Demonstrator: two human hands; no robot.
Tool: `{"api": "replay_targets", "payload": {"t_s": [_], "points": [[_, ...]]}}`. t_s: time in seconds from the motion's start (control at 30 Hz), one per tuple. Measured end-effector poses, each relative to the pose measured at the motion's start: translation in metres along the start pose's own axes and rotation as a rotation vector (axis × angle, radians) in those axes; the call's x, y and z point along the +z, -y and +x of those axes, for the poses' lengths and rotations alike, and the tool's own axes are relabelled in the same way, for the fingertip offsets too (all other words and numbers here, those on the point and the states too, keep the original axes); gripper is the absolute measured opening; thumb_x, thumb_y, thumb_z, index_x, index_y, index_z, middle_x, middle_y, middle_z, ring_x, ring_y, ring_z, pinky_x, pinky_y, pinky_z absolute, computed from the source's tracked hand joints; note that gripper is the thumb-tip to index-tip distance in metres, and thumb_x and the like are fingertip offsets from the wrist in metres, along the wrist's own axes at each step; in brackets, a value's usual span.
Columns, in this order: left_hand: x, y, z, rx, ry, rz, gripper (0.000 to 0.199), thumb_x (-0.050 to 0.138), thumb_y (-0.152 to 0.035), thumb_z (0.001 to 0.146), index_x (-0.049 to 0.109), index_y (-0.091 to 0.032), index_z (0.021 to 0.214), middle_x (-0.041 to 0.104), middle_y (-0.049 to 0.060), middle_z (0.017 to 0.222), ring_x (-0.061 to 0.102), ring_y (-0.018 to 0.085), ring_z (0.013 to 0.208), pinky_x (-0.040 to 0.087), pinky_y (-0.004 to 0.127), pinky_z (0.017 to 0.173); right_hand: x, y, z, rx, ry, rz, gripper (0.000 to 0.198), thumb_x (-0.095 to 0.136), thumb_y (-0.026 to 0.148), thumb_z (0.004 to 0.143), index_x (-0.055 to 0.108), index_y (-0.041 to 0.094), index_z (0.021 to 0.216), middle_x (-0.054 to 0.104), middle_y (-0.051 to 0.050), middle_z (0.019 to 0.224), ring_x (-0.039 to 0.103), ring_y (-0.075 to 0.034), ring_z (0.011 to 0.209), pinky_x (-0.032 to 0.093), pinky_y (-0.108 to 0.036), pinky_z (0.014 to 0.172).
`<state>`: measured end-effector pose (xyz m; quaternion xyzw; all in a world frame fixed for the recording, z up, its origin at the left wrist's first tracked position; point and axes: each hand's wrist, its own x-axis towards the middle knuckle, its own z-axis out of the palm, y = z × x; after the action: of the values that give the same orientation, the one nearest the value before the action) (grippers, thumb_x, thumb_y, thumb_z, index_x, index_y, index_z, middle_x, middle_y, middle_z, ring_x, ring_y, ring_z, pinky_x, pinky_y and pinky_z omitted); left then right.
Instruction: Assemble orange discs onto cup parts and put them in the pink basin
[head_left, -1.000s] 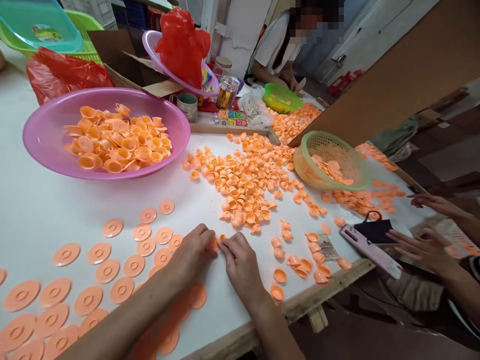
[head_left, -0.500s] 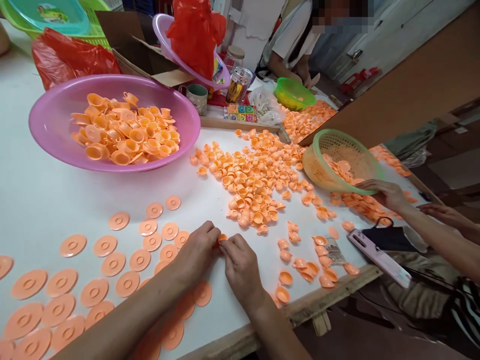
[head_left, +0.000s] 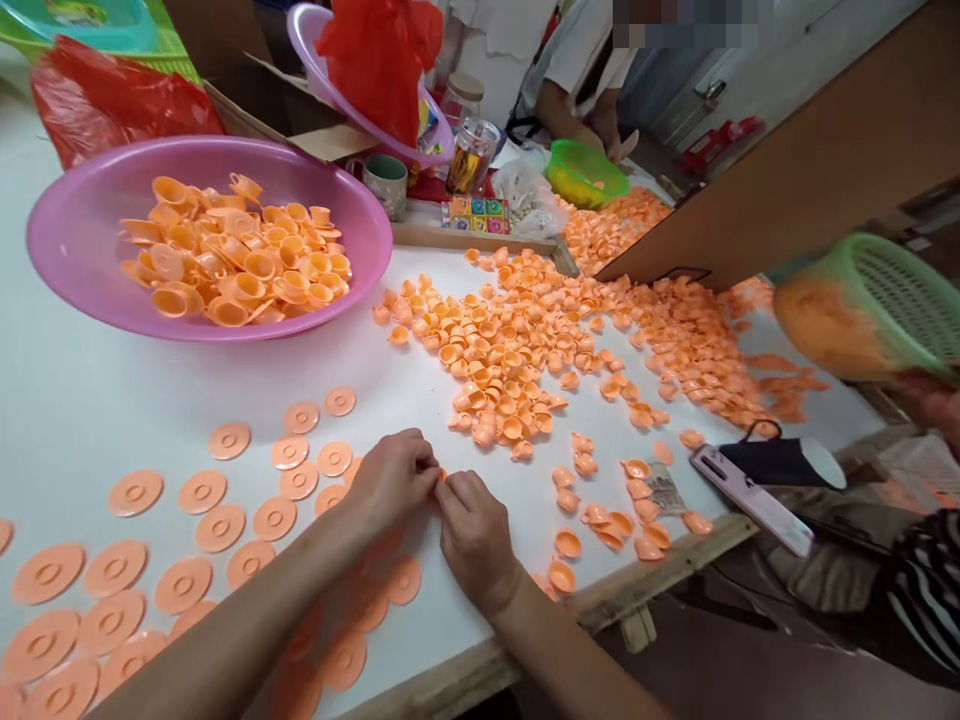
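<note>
My left hand [head_left: 397, 478] and my right hand [head_left: 478, 535] meet above the white table, thumbs and fingers closed. Between their fingertips a sliver of a small orange toy cup [head_left: 442, 475] shows; the fingers cover most of it. Flat orange toy saucers [head_left: 274, 518], each with a raised ring, lie spread around and under my left forearm. Just beyond my hands is a heap of loose orange toy cups [head_left: 510, 375]. To the right of my right hand, several more cups [head_left: 568, 543] lie near the table edge.
A pink basin [head_left: 67, 240] at the left holds cups and saucers. At right, a person's blurred hand [head_left: 937, 405] is at a tilted green basket [head_left: 825, 310]. A phone [head_left: 750, 500] lies by the wooden edge [head_left: 667, 555]. A cardboard sheet [head_left: 780, 150] stands behind.
The green basket has moved off the table to the right and tilted, uncovering more orange pieces. My hands stay together; less of the toy cup shows between them. The view has shifted slightly.
</note>
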<state>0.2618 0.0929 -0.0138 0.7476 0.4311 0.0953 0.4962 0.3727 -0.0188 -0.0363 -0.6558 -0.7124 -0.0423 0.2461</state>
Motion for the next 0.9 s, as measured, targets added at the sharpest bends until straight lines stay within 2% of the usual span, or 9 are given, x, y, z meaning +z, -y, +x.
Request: {"api": "replay_targets", "payload": {"t_s": [0.1, 0.27, 0.37, 0.47, 0.53, 0.6, 0.67, 0.77, 0.9], "points": [[0.001, 0.002, -0.006, 0.011, -0.044, 0.018, 0.018, 0.055, -0.021, 0.081, 0.061, -0.019, 0.063, 0.063, -0.002, 0.074, 0.054, 0.012, 0.066, 0.038, 0.025, 0.061, 0.005, 0.001, -0.003, -0.056, -0.024, -0.054, 0.032, 0.037, 0.0, 0.092, 0.062, 0.016, 0.079, 0.053, -0.005, 0.068, 0.044, -0.019, 0.066, 0.036, -0.032, 0.058], [-0.001, -0.001, -0.004, -0.07, -0.006, 0.124, 0.013, 0.059, -0.021, 0.077, 0.064, -0.02, 0.065, 0.065, 0.001, 0.078, 0.058, 0.016, 0.071, 0.037, 0.026, 0.059, 0.003, 0.004, 0.0, -0.042, -0.032, -0.085, 0.033, 0.037, 0.003, 0.094, 0.063, 0.015, 0.078, 0.055, -0.006, 0.07, 0.047, -0.018, 0.068, 0.039, -0.031, 0.059], [0.0, -0.003, -0.007, -0.015, -0.07, 0.091, 0.014, 0.06, -0.016, 0.076, 0.07, -0.019, 0.085, 0.067, 0.003, 0.089, 0.06, 0.016, 0.078, 0.044, 0.027, 0.069, -0.006, 0.005, 0.001, -0.018, -0.039, -0.05, 0.03, 0.039, 0.006, 0.096, 0.066, 0.015, 0.084, 0.056, -0.005, 0.07, 0.05, -0.017, 0.067, 0.042, -0.03, 0.059], [0.002, 0.0, -0.024, -0.086, -0.063, -0.249, 0.034, 0.066, -0.03, 0.077, 0.068, -0.015, 0.108, 0.069, 0.007, 0.091, 0.064, 0.019, 0.079, 0.05, 0.03, 0.071, -0.016, 0.011, -0.006, -0.009, -0.124, 0.028, 0.027, 0.043, 0.006, 0.095, 0.067, 0.015, 0.104, 0.058, -0.005, 0.073, 0.054, -0.017, 0.069, 0.045, -0.029, 0.06], [0.002, 0.001, -0.041, -0.117, 0.029, -0.559, 0.037, 0.069, -0.04, 0.076, 0.07, -0.013, 0.102, 0.071, 0.008, 0.088, 0.066, 0.021, 0.08, 0.053, 0.032, 0.072, -0.023, 0.017, -0.014, -0.012, -0.166, 0.111, 0.032, 0.046, 0.003, 0.093, 0.065, 0.016, 0.116, 0.062, -0.007, 0.08, 0.057, -0.018, 0.074, 0.049, -0.029, 0.063], [0.003, 0.001, -0.059, -0.067, 0.053, -0.694, 0.034, 0.07, -0.042, 0.077, 0.072, -0.014, 0.096, 0.074, 0.008, 0.09, 0.068, 0.023, 0.086, 0.055, 0.032, 0.077, -0.03, 0.024, -0.021, -0.002, -0.183, 0.223, 0.037, 0.048, 0.0, 0.091, 0.063, 0.019, 0.12, 0.064, -0.008, 0.089, 0.061, -0.018, 0.081, 0.053, -0.03, 0.068], [0.005, 0.002, -0.072, 0.023, -0.021, -0.636, 0.03, 0.069, -0.041, 0.08, 0.073, -0.019, 0.101, 0.075, 0.006, 0.097, 0.069, 0.022, 0.091, 0.055, 0.031, 0.083, -0.037, 0.031, -0.026, 0.069, -0.241, 0.328, 0.038, 0.05, -0.002, 0.089, 0.063, 0.021, 0.117, 0.065, -0.007, 0.094, 0.063, -0.018, 0.086, 0.055, -0.029, 0.073], [0.01, 0.004, -0.085, 0.119, -0.081, -0.485, 0.029, 0.064, -0.04, 0.085, 0.072, -0.026, 0.11, 0.076, 0.003, 0.104, 0.069, 0.021, 0.097, 0.055, 0.031, 0.088, -0.044, 0.039, -0.024, 0.271, -0.329, 0.388, 0.032, 0.055, 0.003, 0.088, 0.061, 0.02, 0.115, 0.064, -0.007, 0.098, 0.063, -0.016, 0.083, 0.055, -0.028, 0.071], [0.017, 0.005, -0.091, 0.212, -0.064, -0.415, 0.027, 0.059, -0.037, 0.091, 0.067, -0.028, 0.115, 0.074, 0.003, 0.109, 0.069, 0.018, 0.098, 0.055, 0.027, 0.087, -0.046, 0.043, -0.016, 0.353, -0.216, 0.439, 0.032, 0.047, 0.006, 0.09, 0.06, 0.021, 0.115, 0.065, -0.007, 0.102, 0.064, -0.017, 0.09, 0.056, -0.029, 0.076]]}}
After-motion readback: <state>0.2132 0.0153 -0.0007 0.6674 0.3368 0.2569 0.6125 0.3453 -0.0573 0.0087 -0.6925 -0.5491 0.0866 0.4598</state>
